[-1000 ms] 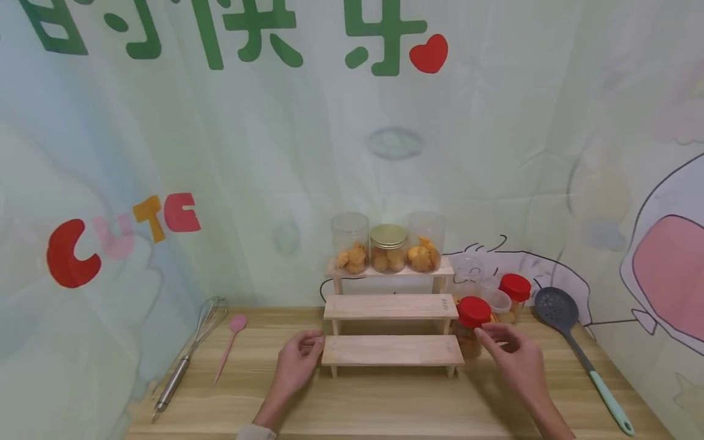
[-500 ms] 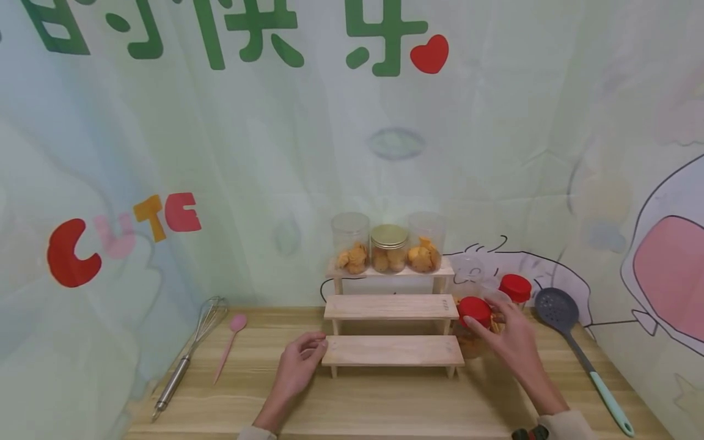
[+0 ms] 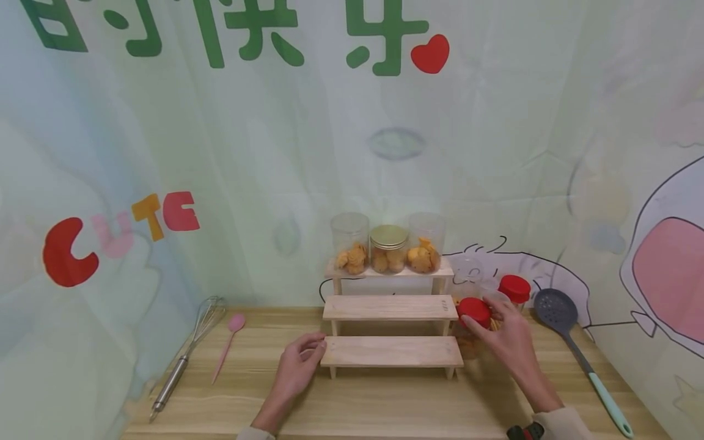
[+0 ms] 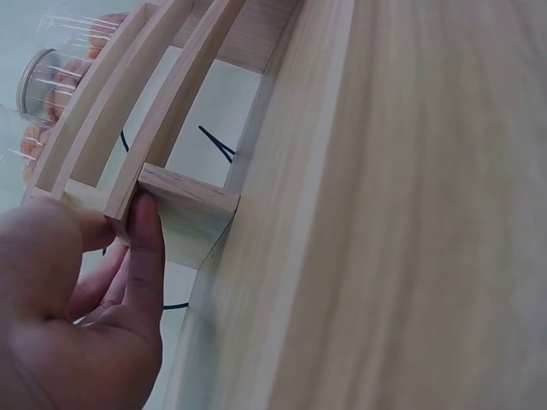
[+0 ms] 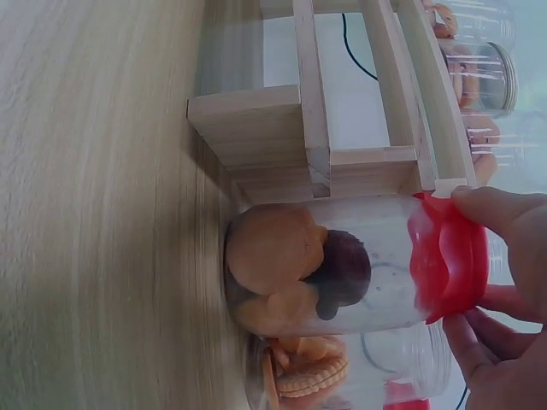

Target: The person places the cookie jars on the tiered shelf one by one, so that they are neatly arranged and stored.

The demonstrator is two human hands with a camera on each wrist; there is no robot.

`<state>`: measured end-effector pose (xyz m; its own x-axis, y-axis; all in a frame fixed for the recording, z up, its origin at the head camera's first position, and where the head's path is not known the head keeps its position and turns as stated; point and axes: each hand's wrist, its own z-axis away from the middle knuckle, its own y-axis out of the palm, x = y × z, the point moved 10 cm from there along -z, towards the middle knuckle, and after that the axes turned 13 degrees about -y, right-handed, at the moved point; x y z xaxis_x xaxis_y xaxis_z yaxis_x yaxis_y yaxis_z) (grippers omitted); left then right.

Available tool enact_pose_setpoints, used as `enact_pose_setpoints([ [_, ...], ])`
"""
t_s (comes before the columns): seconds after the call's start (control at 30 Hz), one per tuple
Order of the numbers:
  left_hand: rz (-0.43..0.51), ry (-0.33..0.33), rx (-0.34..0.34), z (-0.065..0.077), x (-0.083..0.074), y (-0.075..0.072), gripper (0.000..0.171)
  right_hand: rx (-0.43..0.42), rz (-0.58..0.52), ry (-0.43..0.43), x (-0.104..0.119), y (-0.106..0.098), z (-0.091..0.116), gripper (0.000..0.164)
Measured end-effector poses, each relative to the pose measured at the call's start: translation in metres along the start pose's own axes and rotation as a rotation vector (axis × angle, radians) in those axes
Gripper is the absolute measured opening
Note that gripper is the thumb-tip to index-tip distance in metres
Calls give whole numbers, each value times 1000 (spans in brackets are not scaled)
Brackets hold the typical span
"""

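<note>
A three-tier wooden stand (image 3: 392,352) is in the middle of the table. My left hand (image 3: 297,365) pinches the left end of its lowest board, thumb and fingers on the edge in the left wrist view. To the stand's right, my right hand (image 3: 510,335) grips the red lid (image 5: 453,256) of a clear jar (image 5: 389,273). The jar stands upright on the table, with biscuits and a dark brown piece inside. Behind it in the head view are other clear containers, partly hidden by my right hand, and another jar with a red lid (image 3: 514,288).
On the top tier stand a gold-lidded jar (image 3: 388,247) and two clear containers of biscuits beside it. A whisk (image 3: 184,363) and pink spoon (image 3: 228,345) lie left. A grey skimmer (image 3: 557,308) with a green handle lies right. A printed curtain (image 3: 308,153) hangs behind.
My right hand has moved from the near right side of the jar to take hold of its red lid. The left hand has shifted slightly onto the lowest board's end.
</note>
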<state>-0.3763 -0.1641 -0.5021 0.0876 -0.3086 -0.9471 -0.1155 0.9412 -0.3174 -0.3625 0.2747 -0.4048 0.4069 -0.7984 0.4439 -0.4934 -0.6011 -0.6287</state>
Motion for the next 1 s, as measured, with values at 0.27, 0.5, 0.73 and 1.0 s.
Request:
enact_pose_setpoints([
  [0.27, -6, 2, -11, -2, 2, -1, 26, -58, -5, 5, 7, -18, 0, 68],
  [0.5, -2, 2, -19, -2, 3, -3, 26, -132, 13, -40, 26, -42, -9, 63],
  [0.73, 4, -7, -13, -2, 4, -2, 28, -149, -16, -55, 48, -58, -18, 63],
  [1.0, 0, -7, -15, -2, 6, -1, 28, -137, -94, -95, 76, -66, -31, 63],
])
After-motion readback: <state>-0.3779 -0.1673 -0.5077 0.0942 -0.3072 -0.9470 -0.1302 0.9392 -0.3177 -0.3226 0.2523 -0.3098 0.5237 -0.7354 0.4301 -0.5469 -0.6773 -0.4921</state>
